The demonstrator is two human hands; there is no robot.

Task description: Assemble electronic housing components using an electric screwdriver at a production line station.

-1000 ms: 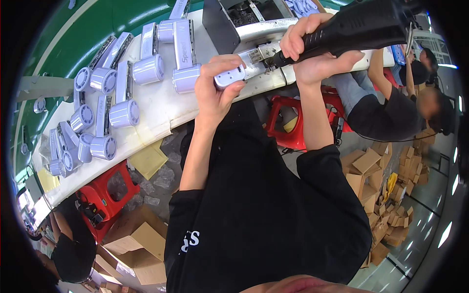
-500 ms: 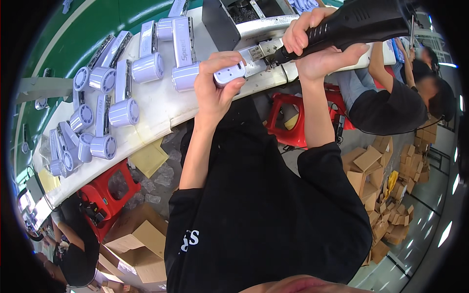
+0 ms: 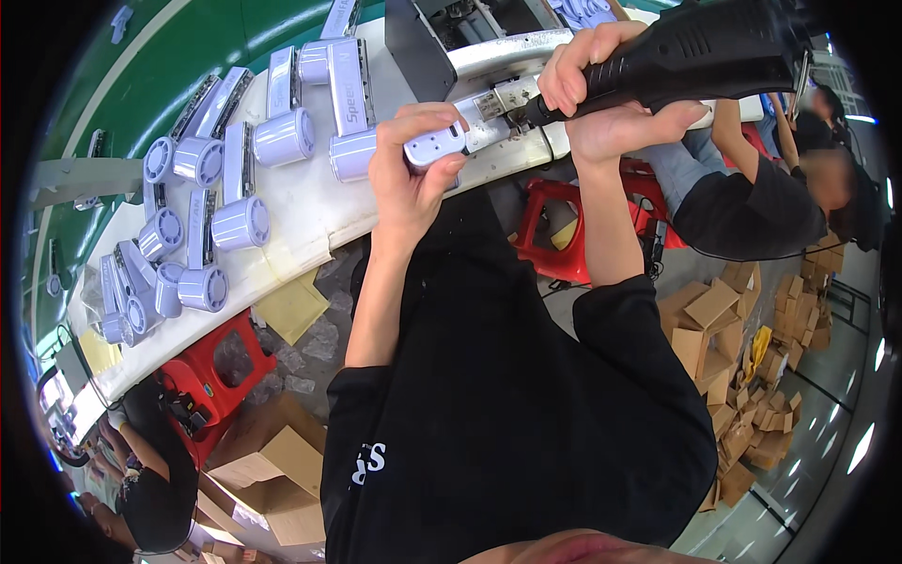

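My left hand (image 3: 402, 174) is closed round a pale lavender handheld fan part (image 3: 434, 149), whose small end with several holes faces me. Fingers lie over its top and the thumb presses from below. My right hand (image 3: 601, 99) grips a black electric screwdriver (image 3: 700, 58), held slanting with its nose down to the left. The nose (image 3: 537, 111) is close to a metal guide block (image 3: 498, 101) on the front of a machine, just right of the fan part. Whether the bit touches anything cannot be made out.
Several lavender fans (image 3: 284, 138) lie on the white table (image 3: 310, 211) to the left. A metal machine with a tray (image 3: 507, 49) stands ahead. Red stools (image 3: 221, 371) and cardboard boxes (image 3: 282, 465) are below. A person in black (image 3: 752, 207) works at right, another at lower left.
The view has shifted slightly. My left hand and the fan part have moved a little left, away from the guide block; the right hand still holds the screwdriver in nearly the same place.
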